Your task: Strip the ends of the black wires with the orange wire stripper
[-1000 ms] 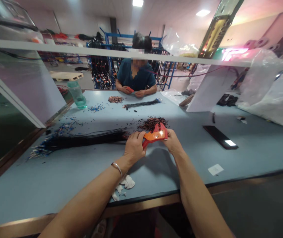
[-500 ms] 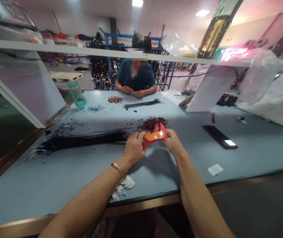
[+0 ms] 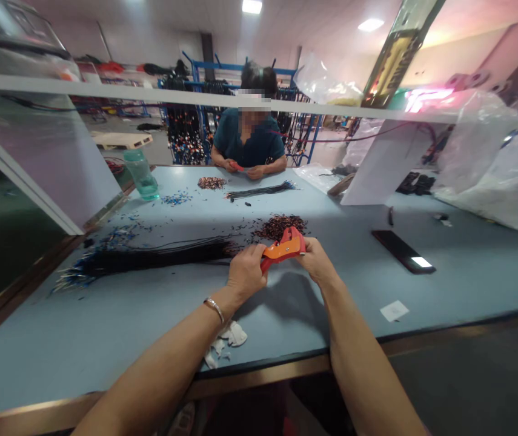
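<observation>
A red and orange wire stripper (image 3: 283, 247) is held above the table in my left hand (image 3: 246, 268), whose fingers wrap its handles. Its head points right, toward my right hand (image 3: 317, 259). That hand is closed in a pinch at the tool's jaw end; whatever sits between the fingertips is hidden. Just behind the tool lies a pile of small dark and copper-coloured scraps (image 3: 277, 225). Left of my hands stretches a thick bundle of black wires (image 3: 149, 257), its blue and pale ends toward the left.
Across the table (image 3: 149, 339) a co-worker (image 3: 248, 142) holds a red tool. Another wire bundle (image 3: 263, 190) lies before them. A green bottle (image 3: 141, 175) stands far left, a phone (image 3: 403, 251) lies right, and crumpled tissue (image 3: 234, 334) is near the front edge. A shelf crosses overhead.
The stripper's jaws have come closer together and its head has tilted slightly. Both my hands stay in nearly the same place. The co-worker's red tool has turned a little.
</observation>
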Tool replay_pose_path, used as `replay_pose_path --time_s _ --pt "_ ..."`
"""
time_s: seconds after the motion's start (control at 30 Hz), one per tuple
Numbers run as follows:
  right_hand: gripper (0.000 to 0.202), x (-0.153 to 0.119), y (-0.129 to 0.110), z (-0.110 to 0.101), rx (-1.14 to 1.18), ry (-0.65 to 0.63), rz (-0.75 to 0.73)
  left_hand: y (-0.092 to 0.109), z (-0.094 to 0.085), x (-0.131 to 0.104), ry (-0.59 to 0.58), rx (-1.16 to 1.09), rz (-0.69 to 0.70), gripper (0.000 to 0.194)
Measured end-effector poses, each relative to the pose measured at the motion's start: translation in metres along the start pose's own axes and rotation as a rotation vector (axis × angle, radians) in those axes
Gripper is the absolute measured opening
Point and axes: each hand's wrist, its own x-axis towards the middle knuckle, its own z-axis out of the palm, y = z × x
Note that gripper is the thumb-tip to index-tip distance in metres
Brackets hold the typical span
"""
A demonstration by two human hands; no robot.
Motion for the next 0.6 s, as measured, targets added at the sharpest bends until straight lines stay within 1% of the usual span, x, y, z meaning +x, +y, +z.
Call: replay_pose_path --time_s 0.17,0.4,0.6 --pt "0.015 0.0001 -0.0002 0.0001 0.019 0.001 0.018 0.0021 -0.0022 -0.0002 -0.032 0.011 -0.025 0.022" --pt "0.014 -0.0005 -0.0046 0.0015 0.022 0.002 0.044 0.0023 -0.0034 -0.0002 -0.075 0.02 -0.056 0.022" --pt "0.015 -0.0007 -0.0072 0.0032 0.037 0.001 0.05 0.0026 -0.0024 -0.0008 -0.093 0.043 -0.071 0.02"
